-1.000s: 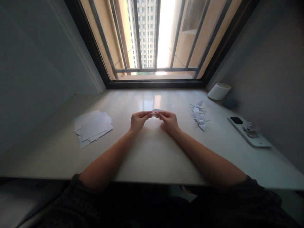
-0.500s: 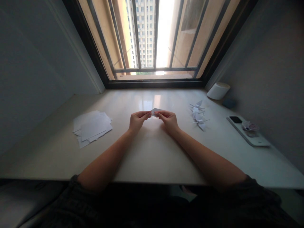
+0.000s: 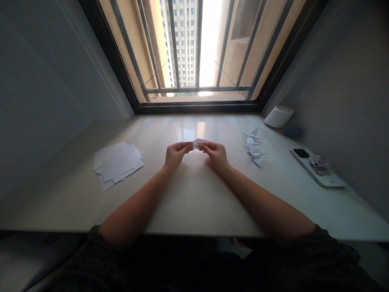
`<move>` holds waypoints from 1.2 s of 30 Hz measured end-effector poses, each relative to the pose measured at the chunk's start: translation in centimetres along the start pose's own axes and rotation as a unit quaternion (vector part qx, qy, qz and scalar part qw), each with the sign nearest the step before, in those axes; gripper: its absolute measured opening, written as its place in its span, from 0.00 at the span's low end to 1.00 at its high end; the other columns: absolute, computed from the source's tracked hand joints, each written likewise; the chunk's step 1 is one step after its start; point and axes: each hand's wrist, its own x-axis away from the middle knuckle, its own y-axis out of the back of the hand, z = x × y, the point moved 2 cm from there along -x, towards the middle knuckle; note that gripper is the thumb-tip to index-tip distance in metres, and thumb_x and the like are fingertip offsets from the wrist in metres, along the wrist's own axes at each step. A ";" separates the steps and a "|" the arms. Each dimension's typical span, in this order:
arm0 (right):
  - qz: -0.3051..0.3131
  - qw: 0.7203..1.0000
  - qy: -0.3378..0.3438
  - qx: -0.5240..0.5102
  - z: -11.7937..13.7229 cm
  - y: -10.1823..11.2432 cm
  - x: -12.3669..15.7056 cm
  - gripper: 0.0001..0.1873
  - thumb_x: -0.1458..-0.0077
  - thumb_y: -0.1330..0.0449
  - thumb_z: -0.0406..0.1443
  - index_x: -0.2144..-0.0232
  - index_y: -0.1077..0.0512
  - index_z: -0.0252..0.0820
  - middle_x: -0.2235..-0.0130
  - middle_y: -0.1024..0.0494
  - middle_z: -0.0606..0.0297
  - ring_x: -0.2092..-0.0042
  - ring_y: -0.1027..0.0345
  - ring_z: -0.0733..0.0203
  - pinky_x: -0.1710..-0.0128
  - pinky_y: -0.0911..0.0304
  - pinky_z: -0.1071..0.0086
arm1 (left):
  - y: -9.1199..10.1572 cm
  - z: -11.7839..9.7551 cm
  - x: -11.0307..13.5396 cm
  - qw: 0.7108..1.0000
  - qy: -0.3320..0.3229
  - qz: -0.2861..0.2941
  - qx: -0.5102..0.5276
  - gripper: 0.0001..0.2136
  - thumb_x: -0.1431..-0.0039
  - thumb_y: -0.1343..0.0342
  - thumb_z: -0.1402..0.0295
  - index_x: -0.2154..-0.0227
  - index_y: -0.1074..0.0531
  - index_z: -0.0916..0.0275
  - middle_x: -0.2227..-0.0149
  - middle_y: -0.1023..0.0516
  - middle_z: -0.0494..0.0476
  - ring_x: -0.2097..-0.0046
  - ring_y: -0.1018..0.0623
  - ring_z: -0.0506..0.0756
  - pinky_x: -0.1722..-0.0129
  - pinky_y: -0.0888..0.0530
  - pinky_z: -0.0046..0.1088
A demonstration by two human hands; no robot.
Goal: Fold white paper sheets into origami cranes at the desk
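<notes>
Carefully, a bare left hand (image 3: 175,155) and right hand (image 3: 216,155) pinch a small folded white paper piece (image 3: 197,143) between their closed fingertips, over a glossy cream tabletop (image 3: 194,202). The pale, angular fold lies with its long axis side to side, a pointed corner toward the left fingers (image 3: 189,146). Left of those fingers sits a loose pile of white paper sheets (image 3: 118,165); right of the hands, a cluster of white folded paper cranes (image 3: 253,147).
</notes>
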 end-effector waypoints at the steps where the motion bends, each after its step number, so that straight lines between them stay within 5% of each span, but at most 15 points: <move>1: -0.001 1.000 0.001 -0.001 0.0 0.0 0.0 0.13 0.59 0.32 0.44 0.71 0.20 0.43 0.70 0.19 0.62 0.68 0.28 0.60 0.65 0.34 0.64 | 0.0 0.0 0.0 1.000 -0.002 0.002 0.000 0.15 0.57 0.33 0.59 0.67 0.19 0.62 0.68 0.18 0.59 0.67 0.21 0.53 0.63 0.28 0.31; 21: -0.034 0.998 -0.010 -0.058 0.6 -0.4 0.4 0.10 0.62 0.30 0.40 0.72 0.20 0.44 0.70 0.18 0.63 0.66 0.27 0.60 0.62 0.33 0.63 | -0.4 -0.3 0.5 0.999 -0.026 -0.034 0.001 0.15 0.58 0.32 0.60 0.66 0.19 0.61 0.67 0.18 0.58 0.67 0.23 0.53 0.62 0.28 0.32; 36: -0.047 0.998 0.002 -0.043 0.2 -0.3 0.2 0.16 0.64 0.30 0.45 0.72 0.21 0.44 0.67 0.18 0.62 0.66 0.26 0.58 0.59 0.31 0.59 | -0.7 -0.7 0.7 0.999 -0.020 -0.019 0.018 0.15 0.58 0.32 0.59 0.67 0.20 0.61 0.68 0.18 0.58 0.66 0.21 0.54 0.61 0.27 0.33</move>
